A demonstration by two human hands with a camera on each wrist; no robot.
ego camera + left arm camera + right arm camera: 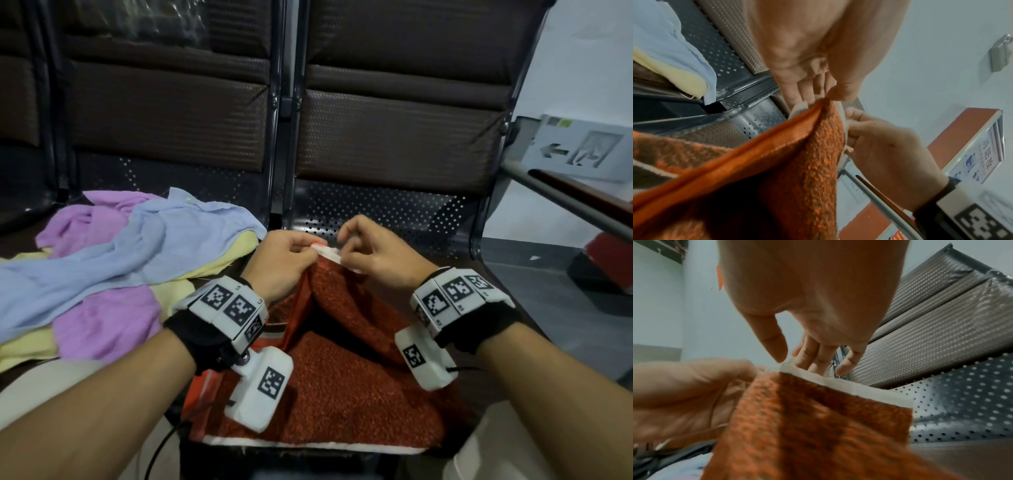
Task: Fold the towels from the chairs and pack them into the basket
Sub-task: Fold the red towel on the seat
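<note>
Towels are mostly unfolded: the orange towel (329,377) lies across the seat of the right-hand chair (394,212), its white-edged far border lifted. The left hand (284,260) pinches that border between thumb and curled fingers; the right hand (373,253), just beside it, pinches the white edge too, its other fingers loosely spread. I judge this the start of the first fold. Left of that chair, a crumpled heap (102,260) of blue, purple and yellow towels waits. No basket shows.
</note>
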